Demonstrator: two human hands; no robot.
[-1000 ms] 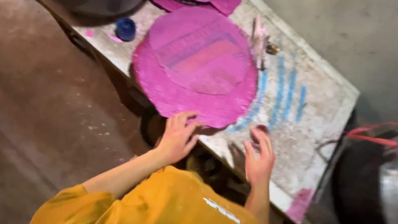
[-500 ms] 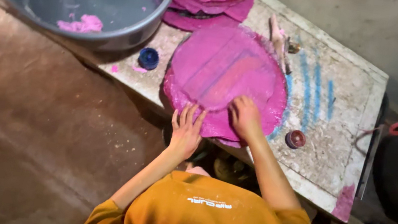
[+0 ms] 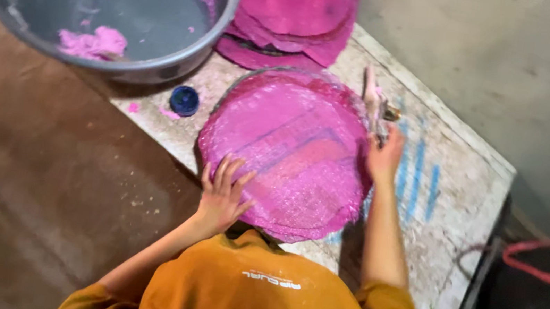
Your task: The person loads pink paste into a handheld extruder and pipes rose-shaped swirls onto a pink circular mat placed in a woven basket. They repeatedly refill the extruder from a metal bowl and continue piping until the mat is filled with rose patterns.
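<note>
Under both hands [image 3: 222, 197], pink disc [image 3: 289, 149]

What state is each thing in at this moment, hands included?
Pink round sheet: spread flat on the table.
Left hand: open, fingers spread on the sheet's near edge.
Right hand: at the sheet's far edge, touching a stained tool.
Grey basin: upright, nearly empty, a pink lump inside.
Pink stack: piled flat.
Blue cap: resting on the table.

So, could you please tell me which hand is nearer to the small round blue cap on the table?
Left. The left hand rests on the pink disc's near edge, just below the small round blue cap; the right hand is at the disc's far side.
</note>
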